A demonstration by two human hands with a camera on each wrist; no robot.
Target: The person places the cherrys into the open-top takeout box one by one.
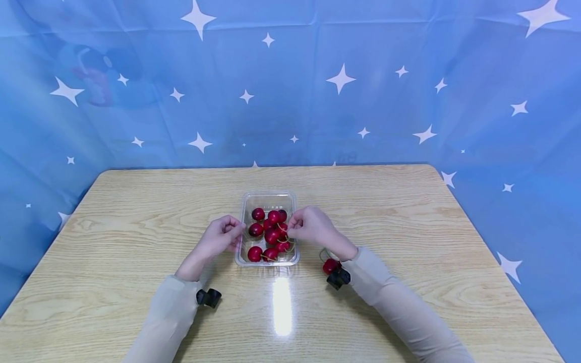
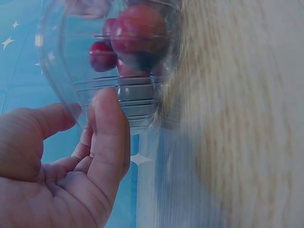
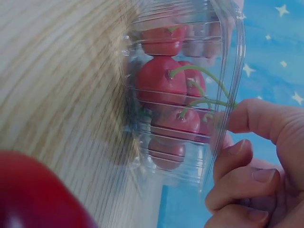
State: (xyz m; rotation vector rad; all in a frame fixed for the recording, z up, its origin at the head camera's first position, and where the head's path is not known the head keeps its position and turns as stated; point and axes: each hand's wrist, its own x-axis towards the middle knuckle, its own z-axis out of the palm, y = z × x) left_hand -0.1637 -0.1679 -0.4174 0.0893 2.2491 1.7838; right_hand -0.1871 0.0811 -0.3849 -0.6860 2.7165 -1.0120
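Note:
A clear plastic box [image 1: 268, 194] stands on the table with several dark red cherries [image 1: 256, 230] in it, some with green stems [image 3: 202, 71]. At the box's left rim my left hand [image 1: 222, 233] pinches the edge between thumb and finger. My right hand [image 1: 313, 227] reaches over the right rim from the other side, thumb and index finger closed together beside a cherry [image 3: 190, 121]. A stem runs up to that thumb, and the hand appears to pinch it; the fingertips partly hide the contact. The other right fingers are curled.
Beneath my right wrist, outside the box, lies a loose cherry [image 1: 331, 266] with its stem, large in the right wrist view. The wooden table [image 1: 136, 212] ends at a blue curtain [image 1: 290, 116] with white stars. Small black cameras [image 1: 338, 278] hang at both wrists.

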